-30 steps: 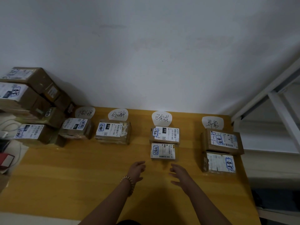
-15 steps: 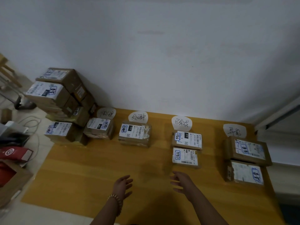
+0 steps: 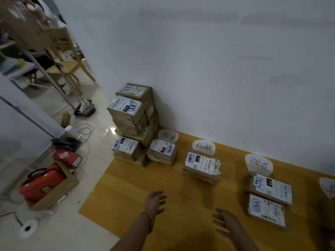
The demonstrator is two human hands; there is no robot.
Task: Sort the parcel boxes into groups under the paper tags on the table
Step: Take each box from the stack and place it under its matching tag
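Note:
A stack of several brown parcel boxes (image 3: 131, 113) with white labels stands at the wooden table's far left corner against the wall. White paper tags (image 3: 203, 146) line the back edge. One box (image 3: 161, 151) lies under the leftmost tag, one box (image 3: 202, 166) under the second, and two flat boxes (image 3: 271, 187) (image 3: 266, 211) under the third tag (image 3: 258, 163). My left hand (image 3: 155, 201), with a bead bracelet at the wrist, hovers over the table with relaxed fingers and holds nothing. My right hand (image 3: 225, 222) is spread and holds nothing.
The wooden table (image 3: 137, 189) ends at its left edge above a tiled floor. On the floor are a carton with a red bag (image 3: 42, 183), a red box (image 3: 68, 157), cables and a white tape roll (image 3: 28, 229). Wooden chairs (image 3: 67, 60) stand further back.
My view has swung left, bringing the box stack and the floor into sight and pushing the rightmost group out of frame. Both hands drew back from the flat box and shifted left, still holding nothing.

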